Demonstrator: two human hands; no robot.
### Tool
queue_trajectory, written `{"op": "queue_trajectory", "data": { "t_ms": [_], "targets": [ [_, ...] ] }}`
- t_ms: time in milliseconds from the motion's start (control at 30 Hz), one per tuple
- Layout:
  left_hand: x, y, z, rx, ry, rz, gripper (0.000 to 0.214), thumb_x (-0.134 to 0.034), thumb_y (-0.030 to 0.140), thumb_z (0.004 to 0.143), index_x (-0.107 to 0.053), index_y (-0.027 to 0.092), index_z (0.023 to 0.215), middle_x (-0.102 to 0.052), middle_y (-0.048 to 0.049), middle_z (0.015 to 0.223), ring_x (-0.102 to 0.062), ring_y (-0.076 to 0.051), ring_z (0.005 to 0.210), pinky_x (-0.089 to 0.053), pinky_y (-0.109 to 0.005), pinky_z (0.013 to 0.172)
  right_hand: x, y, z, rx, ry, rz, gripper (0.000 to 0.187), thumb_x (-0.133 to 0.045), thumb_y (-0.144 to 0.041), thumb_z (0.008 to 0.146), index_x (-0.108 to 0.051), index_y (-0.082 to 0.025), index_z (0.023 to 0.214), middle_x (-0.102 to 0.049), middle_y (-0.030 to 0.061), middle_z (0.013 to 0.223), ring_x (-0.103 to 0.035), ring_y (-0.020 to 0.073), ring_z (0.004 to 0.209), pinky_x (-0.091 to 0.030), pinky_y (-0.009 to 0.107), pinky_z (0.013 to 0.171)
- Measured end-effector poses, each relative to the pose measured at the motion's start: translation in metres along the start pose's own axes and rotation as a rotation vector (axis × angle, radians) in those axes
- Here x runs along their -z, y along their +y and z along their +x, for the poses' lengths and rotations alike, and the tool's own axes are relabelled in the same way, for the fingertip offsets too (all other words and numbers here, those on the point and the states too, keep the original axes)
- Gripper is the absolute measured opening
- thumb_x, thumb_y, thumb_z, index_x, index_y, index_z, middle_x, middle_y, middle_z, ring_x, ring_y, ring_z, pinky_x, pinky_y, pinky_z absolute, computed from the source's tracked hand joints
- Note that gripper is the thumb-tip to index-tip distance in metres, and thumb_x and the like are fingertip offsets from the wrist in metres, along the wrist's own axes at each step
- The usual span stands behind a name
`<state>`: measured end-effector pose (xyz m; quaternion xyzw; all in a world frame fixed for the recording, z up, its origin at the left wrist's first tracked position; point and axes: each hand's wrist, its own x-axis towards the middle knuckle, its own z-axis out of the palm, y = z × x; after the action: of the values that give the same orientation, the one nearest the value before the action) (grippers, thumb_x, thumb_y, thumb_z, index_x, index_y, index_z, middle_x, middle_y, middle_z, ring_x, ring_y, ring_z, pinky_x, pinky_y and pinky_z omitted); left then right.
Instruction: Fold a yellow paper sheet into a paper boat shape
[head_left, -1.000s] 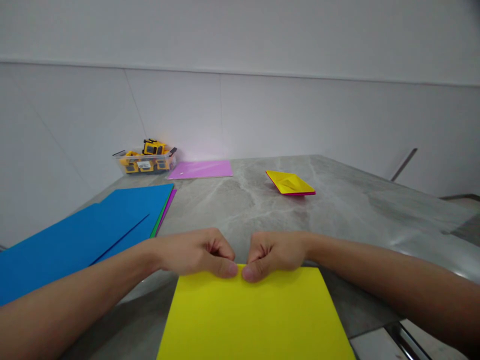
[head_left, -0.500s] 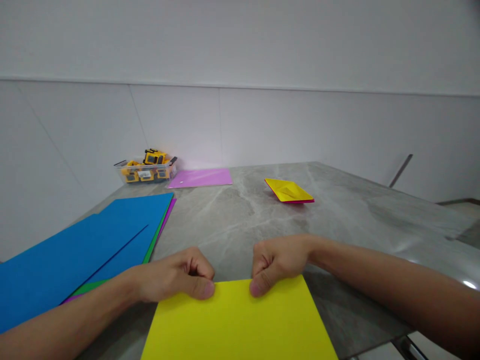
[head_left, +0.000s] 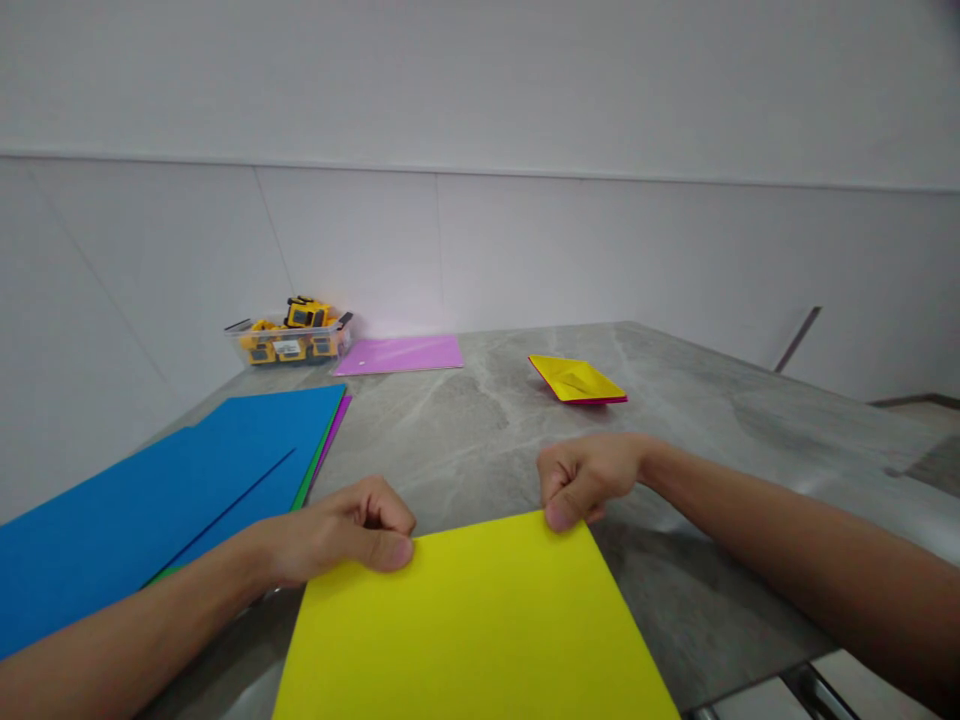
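A yellow sheet of paper (head_left: 472, 630) is held up in front of me, its lower part cut off by the bottom of the view. My left hand (head_left: 356, 535) pinches its far edge near the left corner, thumb on top and fingers curled underneath. At the far right corner my right hand (head_left: 589, 480) grips the same edge in a like pinch. Beyond my right hand, a folded paper boat (head_left: 577, 380), yellow on top with a red underside, rests on the grey marbled table (head_left: 465, 450).
Large blue sheets (head_left: 187, 470) lie on the left, with green and purple sheets showing beneath. Toward the wall are a pink-purple pack of sheets (head_left: 405, 354) and a clear plastic bin (head_left: 289, 345) of yellow toy vehicles. A metal frame (head_left: 814, 690) shows below the table's near right edge.
The yellow paper's far edge has risen and tilted up on the right. My right hand has slid outward to the right corner; my left hand has shifted slightly left and up.
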<state>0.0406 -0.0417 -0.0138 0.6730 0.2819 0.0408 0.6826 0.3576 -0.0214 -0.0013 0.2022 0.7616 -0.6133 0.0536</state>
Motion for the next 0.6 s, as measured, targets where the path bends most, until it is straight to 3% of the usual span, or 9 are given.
{"op": "queue_trajectory", "data": {
  "t_ms": [67, 167, 233, 300, 367, 500, 600],
  "targets": [
    [0.006, -0.004, -0.006, -0.007, 0.034, -0.046, 0.05, -0.068, 0.048, 0.072, -0.037, 0.017, 0.048, -0.033, 0.0056, 0.044, -0.027, -0.005, 0.037, -0.016, -0.021, 0.037, 0.016, 0.01, -0.011, 0.123, 0.058, 0.009, 0.058, -0.062, -0.051, 0.081, -0.043, -0.013, 0.042, -0.036, -0.0052, 0.037, -0.028, 0.003, 0.032, -0.018, 0.019, 0.034],
    [0.011, -0.006, -0.013, -0.037, 0.132, -0.125, 0.05, -0.068, 0.047, 0.073, -0.036, 0.017, 0.048, -0.032, 0.0059, 0.043, -0.027, -0.005, 0.036, -0.016, -0.021, 0.037, 0.036, 0.021, -0.019, 0.251, 0.3, 0.042, 0.061, -0.053, -0.059, 0.084, -0.04, -0.016, 0.044, -0.028, -0.0074, 0.034, -0.022, 0.0039, 0.031, -0.016, 0.021, 0.035],
    [0.008, -0.005, -0.011, -0.03, 0.134, -0.09, 0.049, -0.067, 0.047, 0.074, -0.038, 0.016, 0.049, -0.033, 0.0057, 0.045, -0.028, -0.005, 0.038, -0.017, -0.021, 0.038, 0.037, 0.019, -0.014, 0.317, 0.48, 0.047, 0.055, -0.047, -0.056, 0.089, -0.049, -0.013, 0.055, -0.036, -0.0063, 0.042, -0.028, 0.0049, 0.038, -0.02, 0.02, 0.04],
    [0.0, -0.002, -0.003, -0.006, 0.123, -0.012, 0.047, -0.065, 0.049, 0.076, -0.043, 0.015, 0.052, -0.036, 0.0048, 0.048, -0.031, -0.005, 0.041, -0.02, -0.02, 0.04, 0.025, 0.011, -0.003, 0.336, 0.592, 0.008, 0.047, -0.049, -0.053, 0.089, -0.062, -0.01, 0.076, -0.052, -0.0009, 0.058, -0.041, 0.0067, 0.05, -0.027, 0.019, 0.046],
    [-0.009, 0.001, 0.005, 0.018, 0.163, 0.052, 0.045, -0.062, 0.051, 0.078, -0.047, 0.014, 0.056, -0.039, 0.0037, 0.052, -0.034, -0.006, 0.045, -0.022, -0.02, 0.042, 0.005, 0.0, 0.009, 0.226, 0.6, -0.207, 0.046, -0.048, -0.052, 0.09, -0.066, -0.009, 0.089, -0.061, 0.0037, 0.071, -0.051, 0.0104, 0.063, -0.034, 0.021, 0.053],
    [-0.023, 0.004, 0.015, 0.024, 0.166, 0.163, 0.043, -0.056, 0.051, 0.083, -0.055, 0.012, 0.063, -0.044, 0.0024, 0.058, -0.037, -0.007, 0.051, -0.026, -0.019, 0.047, -0.025, -0.018, 0.022, 0.074, 0.642, -0.672, 0.025, -0.055, -0.03, 0.089, -0.068, -0.011, 0.078, -0.063, 0.0014, 0.066, -0.052, 0.0093, 0.058, -0.034, 0.021, 0.056],
    [-0.028, 0.004, 0.017, 0.045, 0.122, 0.153, 0.039, -0.056, 0.048, 0.085, -0.064, 0.011, 0.074, -0.054, -0.0002, 0.066, -0.044, -0.009, 0.055, -0.03, -0.02, 0.05, -0.034, -0.024, 0.025, 0.014, 0.652, -0.924, 0.028, -0.051, -0.024, 0.091, -0.065, -0.012, 0.069, -0.063, 0.0015, 0.06, -0.05, 0.0087, 0.053, -0.032, 0.023, 0.056]
  ]
}}
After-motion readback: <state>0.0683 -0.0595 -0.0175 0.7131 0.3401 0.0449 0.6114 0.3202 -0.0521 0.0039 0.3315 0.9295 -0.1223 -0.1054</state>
